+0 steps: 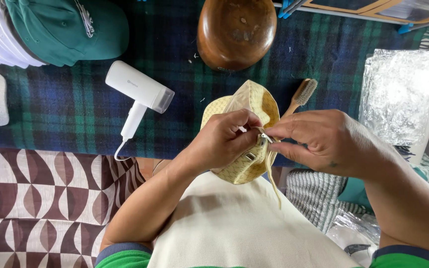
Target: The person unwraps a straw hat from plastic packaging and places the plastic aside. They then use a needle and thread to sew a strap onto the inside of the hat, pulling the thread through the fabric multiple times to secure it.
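A pale yellow patterned cap (254, 101) is held over the edge of a table covered in a blue and green plaid blanket (65, 109). My left hand (224, 139) grips the back of the cap near its strap. My right hand (319, 141) pinches the small metal buckle (265, 136) of the strap between thumb and fingers. A loose end of the strap (273, 181) hangs down over my cream apron (234, 228).
A white handheld steamer (140, 94) lies left of the cap. A rounded wooden hat block (237, 31) stands behind it, and a wooden brush (301, 95) lies to its right. A green cap (65, 27) sits on stacked white caps at top left. Clear plastic bags (403, 94) lie at right.
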